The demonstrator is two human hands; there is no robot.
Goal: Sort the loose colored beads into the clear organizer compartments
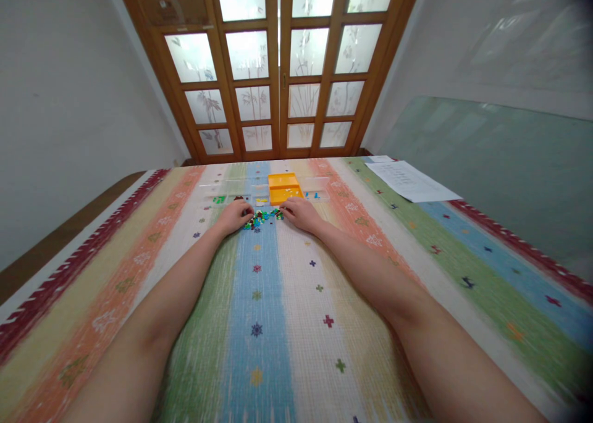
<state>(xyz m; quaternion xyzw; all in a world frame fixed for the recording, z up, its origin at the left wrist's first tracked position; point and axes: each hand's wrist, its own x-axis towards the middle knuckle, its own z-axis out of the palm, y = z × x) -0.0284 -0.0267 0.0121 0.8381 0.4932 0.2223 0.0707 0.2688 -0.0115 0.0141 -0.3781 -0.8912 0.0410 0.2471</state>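
Observation:
A loose pile of tiny coloured pieces (262, 218), mostly green, blue and dark brown, lies on the striped tablecloth. At its left edge is my left hand (234, 217), its fingers curled together by the pieces. My right hand (301, 214) is at the right edge, thumb and fingers pinched close over the pile. Whatever either hand grips is too small to make out. Just beyond stands an open orange box (284, 181) with a few pale bits inside. Clear compartments beside it hold green pieces (219, 199), dark brown pieces (238, 198), yellow pieces (262, 201) and blue pieces (316, 196).
White paper sheets (412, 181) lie at the far right of the table. The striped tablecloth (259, 349) spreads beneath both forearms. A wooden door with glass panes (303, 99) stands behind the table, and a greenish panel (500, 157) is along the right.

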